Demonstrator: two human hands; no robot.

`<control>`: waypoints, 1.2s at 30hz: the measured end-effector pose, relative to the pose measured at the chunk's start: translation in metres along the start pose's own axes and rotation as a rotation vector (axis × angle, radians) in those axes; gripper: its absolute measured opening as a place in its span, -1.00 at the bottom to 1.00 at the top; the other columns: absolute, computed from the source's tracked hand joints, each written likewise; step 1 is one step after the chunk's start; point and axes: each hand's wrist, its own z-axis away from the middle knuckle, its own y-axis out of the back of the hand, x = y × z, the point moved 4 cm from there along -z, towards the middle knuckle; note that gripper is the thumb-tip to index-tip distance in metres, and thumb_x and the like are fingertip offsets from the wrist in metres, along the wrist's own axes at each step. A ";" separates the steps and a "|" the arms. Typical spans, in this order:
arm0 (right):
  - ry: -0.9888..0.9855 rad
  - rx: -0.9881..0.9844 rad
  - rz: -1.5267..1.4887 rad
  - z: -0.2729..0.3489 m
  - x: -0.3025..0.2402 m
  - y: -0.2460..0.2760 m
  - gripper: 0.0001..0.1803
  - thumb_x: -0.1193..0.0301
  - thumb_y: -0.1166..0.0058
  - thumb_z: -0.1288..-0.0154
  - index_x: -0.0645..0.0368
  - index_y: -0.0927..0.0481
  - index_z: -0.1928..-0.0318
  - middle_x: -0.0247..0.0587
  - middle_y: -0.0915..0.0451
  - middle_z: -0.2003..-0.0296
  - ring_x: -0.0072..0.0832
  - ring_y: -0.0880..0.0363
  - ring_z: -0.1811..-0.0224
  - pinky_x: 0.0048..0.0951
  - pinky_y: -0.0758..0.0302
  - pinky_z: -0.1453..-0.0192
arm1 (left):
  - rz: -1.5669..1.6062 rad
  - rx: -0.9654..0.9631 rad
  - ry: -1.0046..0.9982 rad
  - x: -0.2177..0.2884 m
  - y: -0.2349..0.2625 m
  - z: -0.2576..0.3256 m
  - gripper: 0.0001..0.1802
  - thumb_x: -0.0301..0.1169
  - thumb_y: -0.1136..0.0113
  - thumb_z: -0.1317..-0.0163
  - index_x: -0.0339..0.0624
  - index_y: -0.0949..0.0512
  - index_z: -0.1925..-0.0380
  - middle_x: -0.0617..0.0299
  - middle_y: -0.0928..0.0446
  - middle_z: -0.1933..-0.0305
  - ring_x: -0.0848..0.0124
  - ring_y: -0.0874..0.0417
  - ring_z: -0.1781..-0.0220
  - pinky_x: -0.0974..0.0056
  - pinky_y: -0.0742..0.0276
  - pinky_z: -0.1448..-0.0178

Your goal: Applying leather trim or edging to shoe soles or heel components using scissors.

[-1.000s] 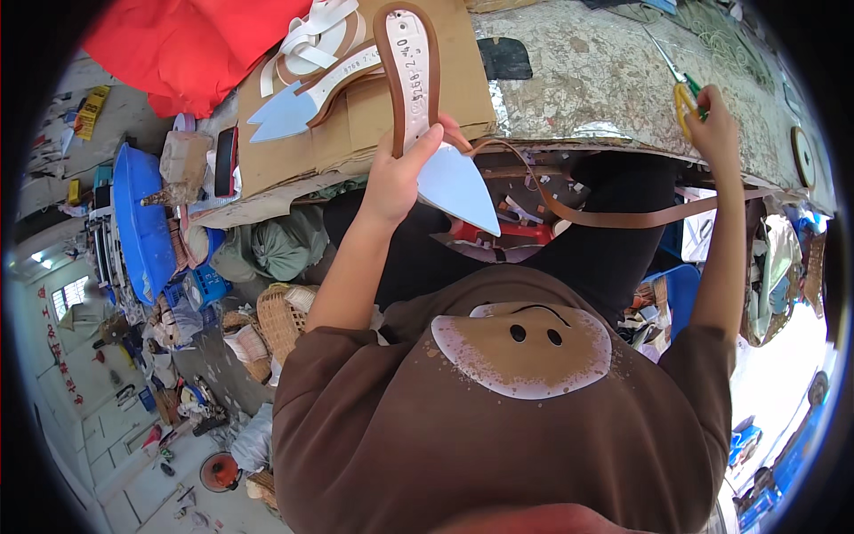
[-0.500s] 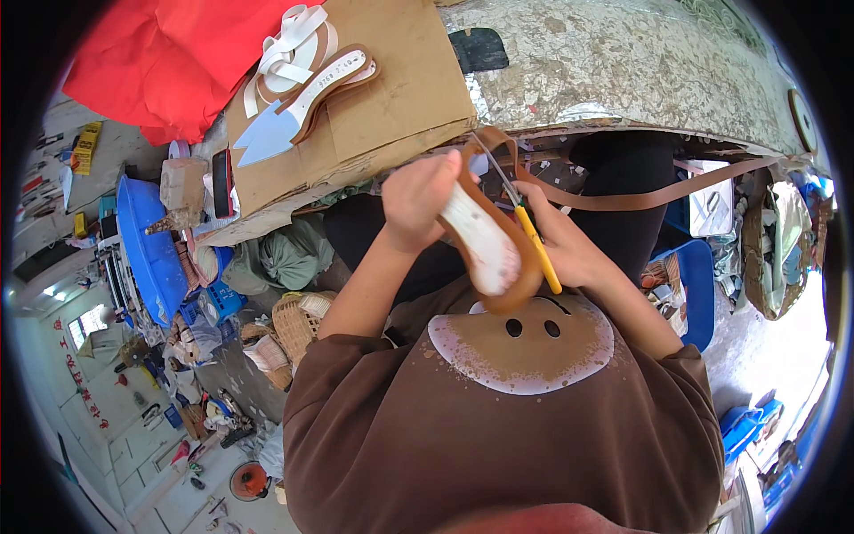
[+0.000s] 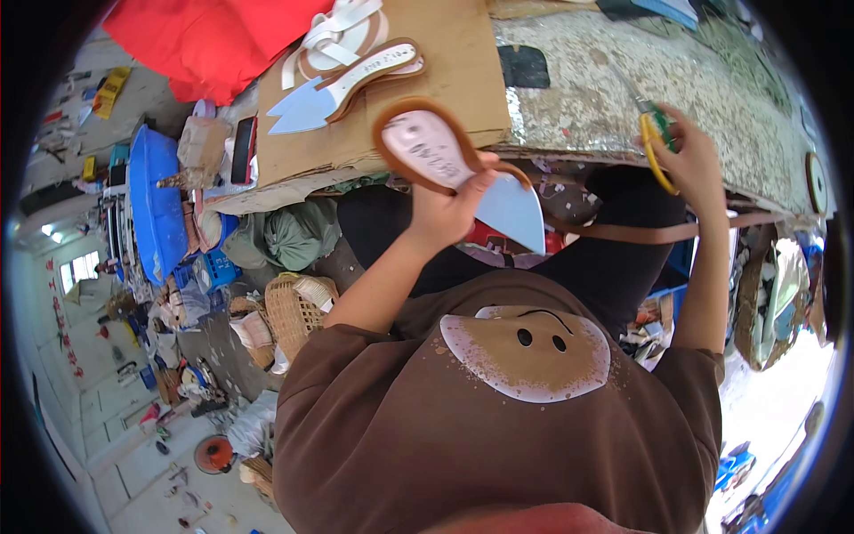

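Observation:
My left hand (image 3: 449, 206) is closed round the waist of a shoe insole (image 3: 431, 147) with a brown rim, a pale heel end and a light-blue pointed toe (image 3: 511, 212). My right hand (image 3: 698, 160) grips scissors (image 3: 655, 147) by their yellow and green handles, the blades pointing up over the worktable. Across my lap runs a long brown strip (image 3: 632, 233), reaching right from near the insole; whether the two are joined cannot be made out. Similar insoles (image 3: 356, 82) with blue toes lie on the cardboard (image 3: 454, 53), beside white strappy pieces (image 3: 342, 36).
The worn worktable (image 3: 569, 116) spans the top, bearing a black pad (image 3: 523, 67) and red sheet (image 3: 209, 44). A phone (image 3: 243, 149) lies at its left edge. Further left are a blue basin (image 3: 160, 205), a grey-green bag (image 3: 298, 233) and a woven basket (image 3: 294, 311).
The scissors have moved away from the insole, up and right with my right hand. My left hand has turned the insole so its heel end points up and its blue toe down.

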 end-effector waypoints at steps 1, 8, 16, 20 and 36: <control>0.178 0.243 0.158 -0.008 0.003 0.013 -0.53 0.29 -0.28 -0.21 0.26 -0.56 -0.07 -0.06 -0.60 0.27 -0.23 -0.58 0.22 -0.35 -0.48 0.11 | 0.145 0.014 0.111 -0.009 -0.006 0.005 -0.82 -0.45 -0.29 -0.27 -0.30 -0.64 0.18 0.22 -0.67 0.21 0.48 -0.65 0.20 0.33 -0.56 0.09; 0.354 -0.335 -0.356 0.053 -0.112 -0.083 -0.76 0.34 0.12 -0.46 0.28 -0.51 0.22 0.05 -0.48 0.45 -0.02 -0.49 0.36 -0.26 -0.41 0.26 | 0.230 -0.035 0.197 -0.008 -0.034 0.008 -0.77 -0.40 -0.28 -0.27 -0.33 -0.60 0.16 0.18 -0.68 0.28 0.54 -0.60 0.25 0.33 -0.53 0.14; 0.114 -0.293 -0.723 0.065 -0.139 -0.166 -0.66 0.28 0.08 -0.47 0.32 -0.55 0.01 0.02 -0.52 0.47 -0.24 -0.54 0.44 -0.29 -0.45 0.28 | 0.657 0.212 0.243 0.012 -0.004 -0.025 -0.49 -0.03 0.00 -0.46 -0.34 -0.53 0.37 0.28 -0.55 0.43 0.53 -0.49 0.37 0.31 -0.43 0.31; 0.200 -0.393 -0.536 0.046 -0.162 -0.168 -0.69 0.23 -0.01 -0.42 0.18 -0.58 0.02 0.07 -0.59 0.41 0.00 -0.60 0.34 -0.20 -0.49 0.22 | -0.184 0.340 -0.072 0.012 0.022 -0.093 -0.48 -0.03 -0.13 -0.32 -0.26 -0.55 0.62 0.12 -0.46 0.70 0.33 -0.45 0.64 0.26 -0.34 0.47; 0.050 0.173 -0.713 -0.028 -0.030 -0.124 -0.80 0.40 -0.02 -0.47 0.29 -0.60 0.24 -0.40 -0.50 0.51 -0.71 -0.41 0.51 -0.66 -0.35 0.41 | -1.066 0.853 -0.294 -0.013 0.292 -0.077 -0.82 -0.44 -0.26 -0.08 -0.17 -0.64 0.28 0.05 -0.63 0.28 0.08 -0.64 0.23 0.11 -0.54 0.17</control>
